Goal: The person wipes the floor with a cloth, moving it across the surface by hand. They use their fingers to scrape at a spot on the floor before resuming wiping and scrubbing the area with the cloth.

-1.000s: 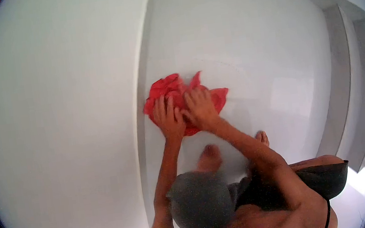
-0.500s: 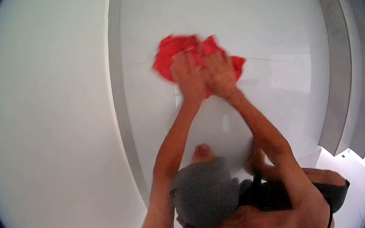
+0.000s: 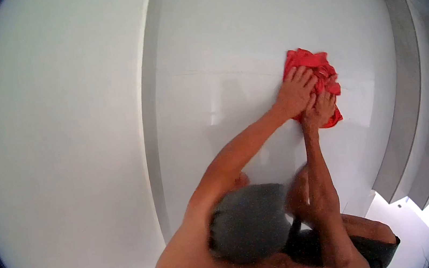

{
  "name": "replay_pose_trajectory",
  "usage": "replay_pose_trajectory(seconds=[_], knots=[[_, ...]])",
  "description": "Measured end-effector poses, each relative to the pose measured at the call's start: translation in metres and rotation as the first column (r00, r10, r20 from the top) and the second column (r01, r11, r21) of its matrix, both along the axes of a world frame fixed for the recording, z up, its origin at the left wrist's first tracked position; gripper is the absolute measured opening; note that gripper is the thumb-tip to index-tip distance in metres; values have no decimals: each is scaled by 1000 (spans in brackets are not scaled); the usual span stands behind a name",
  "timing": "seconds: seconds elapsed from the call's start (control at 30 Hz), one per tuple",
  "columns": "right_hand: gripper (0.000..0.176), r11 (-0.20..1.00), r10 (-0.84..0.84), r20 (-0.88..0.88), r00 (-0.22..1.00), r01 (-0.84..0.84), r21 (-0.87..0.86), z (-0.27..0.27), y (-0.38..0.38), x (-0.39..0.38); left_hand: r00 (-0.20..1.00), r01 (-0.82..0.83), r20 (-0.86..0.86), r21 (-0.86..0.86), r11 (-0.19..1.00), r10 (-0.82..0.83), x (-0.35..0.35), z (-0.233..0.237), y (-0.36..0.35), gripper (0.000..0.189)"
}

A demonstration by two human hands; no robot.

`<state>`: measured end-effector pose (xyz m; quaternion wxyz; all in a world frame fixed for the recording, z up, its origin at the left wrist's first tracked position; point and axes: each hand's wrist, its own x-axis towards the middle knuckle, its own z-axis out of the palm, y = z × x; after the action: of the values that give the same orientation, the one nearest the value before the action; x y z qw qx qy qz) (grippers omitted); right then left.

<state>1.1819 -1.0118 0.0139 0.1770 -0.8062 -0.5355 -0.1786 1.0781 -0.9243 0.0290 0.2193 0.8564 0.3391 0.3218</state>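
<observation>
A crumpled red cloth (image 3: pixel 318 60) lies on the glossy pale tiled floor (image 3: pixel 244 27), right of the middle of the view. My left hand (image 3: pixel 297 90) presses flat on its left part with the fingers spread. Just below and to the right, my right hand (image 3: pixel 320 109) rests on the cloth's lower part, fingers apart and pointing up. The two hands are close together, and the cloth shows around their fingertips.
A white wall (image 3: pixel 62 127) with a grey skirting strip (image 3: pixel 153 142) runs along the left. Grey-edged steps (image 3: pixel 401 93) descend on the right. My grey-covered knee (image 3: pixel 251 224) and a bare foot are at the lower middle.
Both hands and the red cloth have moved right and slightly down across the floor. The cloth is now more bunched, and the left forearm reaches over diagonally.
</observation>
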Motion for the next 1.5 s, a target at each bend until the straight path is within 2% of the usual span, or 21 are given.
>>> replay_pose_trajectory(seconds=[0.03, 0.07, 0.1, 0.13, 0.17, 0.23, 0.3, 0.33, 0.37, 0.43, 0.53, 0.57, 0.73, 0.9, 1.03, 1.13, 1.23, 1.33, 1.43, 1.47, 1.5], knots=[[44, 997, 77, 42, 996, -78, 24, 3, 17, -5, 998, -63, -19, 39, 997, 64, -15, -1, 11, 49], [40, 939, 272, -315, 909, -322, -119, 15, 32, 3, 993, -113, -35, 76, 991, 116, -34, -3, 19, 46], [34, 946, 324, -259, 910, -317, 69, -7, 51, -24, 983, -183, -23, -53, 982, 182, -64, 23, 23, 50], [29, 916, 364, -184, 913, -315, 249, -30, 71, -50, 956, -290, -33, 36, 956, 291, -79, -12, 33, 44], [29, 918, 377, -272, 885, -319, 236, 18, 96, -90, 933, -354, -64, 23, 935, 355, -105, -20, 47, 45], [32, 950, 180, -599, 780, -296, -100, 44, 138, -144, 850, -502, -158, 44, 864, 502, -170, -22, 55, 49], [40, 819, 427, -531, 732, -562, -116, 59, 150, -208, 734, -634, -247, 87, 769, 633, -242, -22, 44, 52], [45, 762, 598, -477, 644, -642, 89, 33, 145, -239, 670, -690, -283, 107, 716, 687, -275, -18, 31, 54], [47, 721, 659, -423, 622, -683, 118, 24, 133, -267, 614, -733, -310, 116, 670, 726, -300, -15, 15, 56], [50, 667, 715, -385, 584, -735, 123, 16, 130, -290, 576, -763, -312, 128, 634, 756, -312, -21, 4, 57], [54, 574, 770, -401, 497, -813, 94, -16, 125, -265, 553, -781, -298, 141, 608, 779, -289, -47, -1, 58], [54, 591, 756, -390, 525, -804, 63, -27, 130, -256, 562, -773, -309, 133, 620, 767, -284, -62, 7, 58], [52, 740, 617, -328, 715, -669, -68, -48, 185, -183, 677, -676, -370, 30, 736, 636, -206, -85, 84, 57], [48, 886, 387, -349, 854, -449, -116, -41, 129, -99, 852, -411, -365, -19, 912, 376, -122, -89, 70, 59], [53, 865, 349, -315, 883, -433, -255, -42, 100, -119, 916, -200, -385, -198, 960, 112, -155, -96, 56, 62], [58, 767, 349, -352, 868, -481, -424, -68, 88, -87, 944, -34, -324, -281, 959, -62, -147, -108, 63, 70], [61, 574, 337, -341, 878, -479, -665, -19, 134, -90, 924, 105, -297, -408, 907, -241, -164, -110, 101, 77], [57, 83, 20, -487, 873, -487, -869, 21, 205, -78, 908, 298, -168, -386, 873, -384, -171, -117, 147, 75], [49, 8, 1, -375, 927, -375, -927, 117, 262, -93, 857, 439, -108, -360, 823, -504, -200, -120, 203, 69], [53, 34, 10, -361, 932, -361, -932, 130, 259, -89, 832, 474, -104, -377, 796, -545, -210, -115, 217, 69], [57, 224, 86, -367, 926, -377, -899, 133, 249, -86, 801, 517, -104, -374, 770, -589, -218, -110, 237, 68]])
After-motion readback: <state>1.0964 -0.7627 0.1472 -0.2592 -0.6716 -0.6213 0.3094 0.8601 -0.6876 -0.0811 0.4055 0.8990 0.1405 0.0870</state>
